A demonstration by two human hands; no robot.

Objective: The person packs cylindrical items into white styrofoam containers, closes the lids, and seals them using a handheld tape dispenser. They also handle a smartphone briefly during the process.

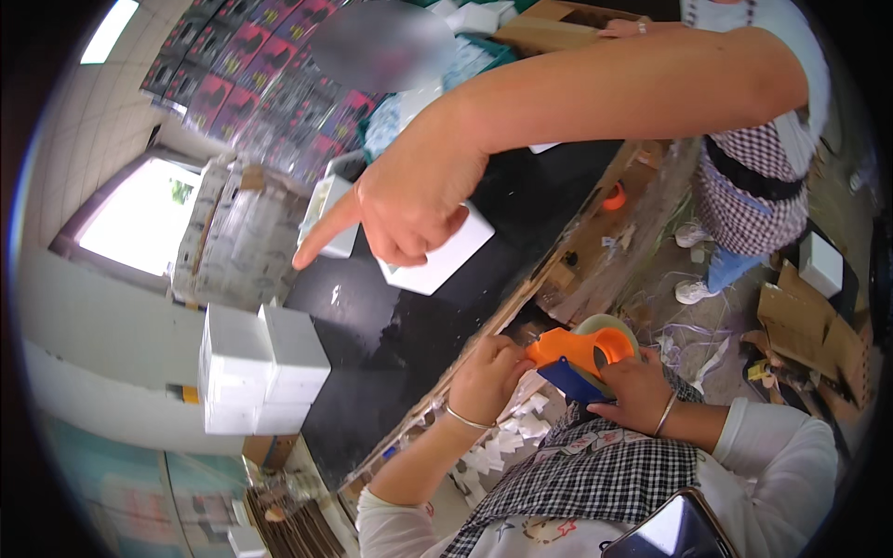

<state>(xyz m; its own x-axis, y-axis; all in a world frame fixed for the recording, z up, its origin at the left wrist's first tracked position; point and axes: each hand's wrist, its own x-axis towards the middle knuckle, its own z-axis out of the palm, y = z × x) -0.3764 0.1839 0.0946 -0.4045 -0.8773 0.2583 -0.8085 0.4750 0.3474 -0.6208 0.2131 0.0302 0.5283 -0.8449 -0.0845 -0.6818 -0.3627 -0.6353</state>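
My right hand [635, 392] grips an orange and blue hand-held tape dispenser [578, 352] carrying a roll of tape. At the dispenser's front end, my left hand [488, 376] has its fingers bent and closed on it; whether they also pinch the tape's end is hidden. Both hands are over the near edge of a black-topped table [377, 390]. Farther along, a white box [446, 254] lies on the tabletop, partly behind another person's hand [411, 195], whose index finger points left. Several white boxes [265, 370] are stacked at the table's left end.
The other person's forearm [600, 91] reaches across the table's far part. An open white box [331, 216] stands beyond their hand, near green crates [481, 59] and an open cardboard box [551, 24]. Scraps and cartons [802, 328] lie on the floor at right.
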